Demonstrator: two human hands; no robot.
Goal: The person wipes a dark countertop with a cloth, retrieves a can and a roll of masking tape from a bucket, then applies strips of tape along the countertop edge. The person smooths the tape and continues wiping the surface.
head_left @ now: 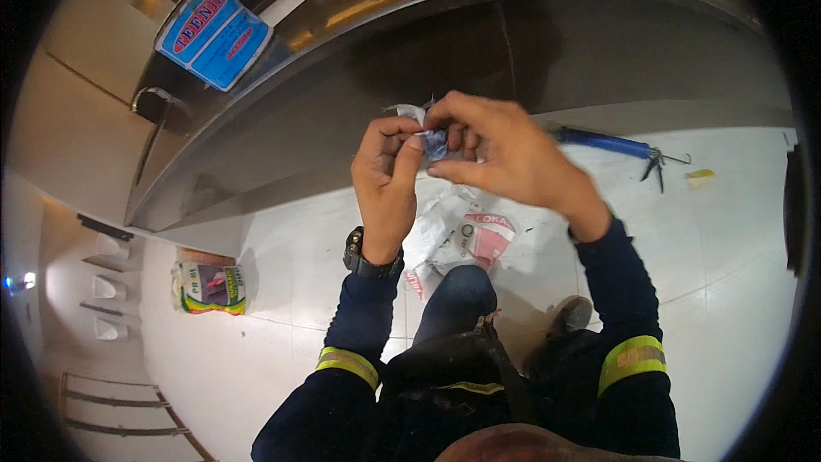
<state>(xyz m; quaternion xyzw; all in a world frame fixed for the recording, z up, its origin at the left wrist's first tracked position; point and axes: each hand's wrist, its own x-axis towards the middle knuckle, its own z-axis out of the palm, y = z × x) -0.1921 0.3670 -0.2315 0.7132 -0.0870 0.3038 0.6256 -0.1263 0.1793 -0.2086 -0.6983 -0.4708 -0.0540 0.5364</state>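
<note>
In front of me, at chest height, both hands meet on a small crumpled blue-grey packet [436,145] with a torn-looking white piece sticking up beside it. My left hand [385,175] pinches it between thumb and fingers; a dark watch sits on that wrist. From the right, my right hand [517,154] closes on the same packet with bent fingers. What the packet contains cannot be made out. Below the hands, a white and red plastic sack [479,239] lies crumpled on the floor by my knee.
A dark glossy counter [547,43] curves across the far side. On its left part stands a blue can [214,34]. A blue caulking gun [607,143] lies on the tiles at right, near a small yellow scrap [700,176]. A printed bag [212,288] stands at left.
</note>
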